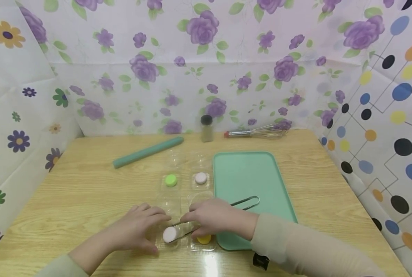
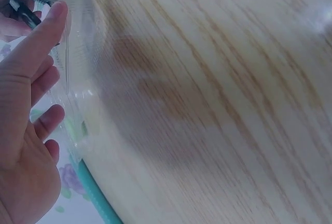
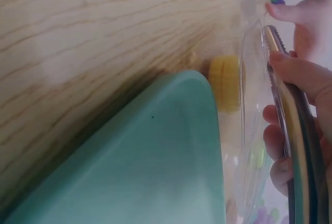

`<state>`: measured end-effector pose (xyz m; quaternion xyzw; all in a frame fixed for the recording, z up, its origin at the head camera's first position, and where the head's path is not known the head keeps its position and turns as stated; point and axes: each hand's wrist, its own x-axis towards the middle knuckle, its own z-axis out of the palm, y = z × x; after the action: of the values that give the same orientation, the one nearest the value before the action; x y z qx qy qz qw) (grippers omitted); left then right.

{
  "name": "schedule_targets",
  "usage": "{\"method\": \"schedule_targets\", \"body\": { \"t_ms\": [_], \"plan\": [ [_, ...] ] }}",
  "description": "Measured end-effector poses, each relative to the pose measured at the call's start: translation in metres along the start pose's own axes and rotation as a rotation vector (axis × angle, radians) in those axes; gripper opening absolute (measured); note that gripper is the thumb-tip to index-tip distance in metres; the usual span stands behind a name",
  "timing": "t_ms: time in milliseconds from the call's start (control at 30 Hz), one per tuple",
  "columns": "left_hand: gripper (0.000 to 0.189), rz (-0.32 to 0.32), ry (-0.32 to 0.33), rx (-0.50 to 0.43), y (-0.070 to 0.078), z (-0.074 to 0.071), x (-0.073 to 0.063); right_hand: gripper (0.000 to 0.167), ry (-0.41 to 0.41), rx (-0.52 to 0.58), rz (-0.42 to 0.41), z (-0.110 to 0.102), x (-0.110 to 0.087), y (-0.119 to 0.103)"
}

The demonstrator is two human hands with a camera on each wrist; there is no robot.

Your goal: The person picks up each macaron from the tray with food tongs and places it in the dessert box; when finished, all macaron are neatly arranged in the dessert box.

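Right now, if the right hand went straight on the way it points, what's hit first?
Probably the left hand: tongs in the right hand, white disc at their tips, aim toward it. Depth is unclear; they might pass above.

No readable text, brand, number or sign in any of the three views. Small black glossy object (image 1: 260, 261) under the right sleeve (image 1: 296, 242): any marking too small to make out. Clear jar with black lid (image 1: 207, 132) at the back: no legible label. Silver metal tongs (image 3: 296, 141) and mint-green rectangular tray (image 3: 150, 172), close up in the right wrist view: no legible stamp. White purple-rose backdrop (image 1: 178, 44): floral print, no lettering.
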<state>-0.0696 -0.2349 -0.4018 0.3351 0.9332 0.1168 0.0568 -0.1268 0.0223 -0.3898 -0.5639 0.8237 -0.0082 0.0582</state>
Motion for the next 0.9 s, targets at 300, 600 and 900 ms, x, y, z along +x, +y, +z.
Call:
{"method": "schedule_targets", "body": {
  "t_ms": [300,600,900],
  "plan": [
    [0.079,0.003,0.010,-0.022,-0.0027,0.0026,-0.0004,0.047,-0.015,0.019,0.010,0.0021,0.0021,-0.0025],
    [0.080,0.003,0.008,-0.012,-0.0034,0.0038,-0.0004,0.047,-0.032,0.069,0.037,0.0008,0.0023,-0.0039],
    [0.079,0.007,0.007,-0.009,-0.0035,0.0032,-0.0009,0.048,-0.021,0.087,0.047,0.0008,-0.0012,-0.0037]
  ]
}}
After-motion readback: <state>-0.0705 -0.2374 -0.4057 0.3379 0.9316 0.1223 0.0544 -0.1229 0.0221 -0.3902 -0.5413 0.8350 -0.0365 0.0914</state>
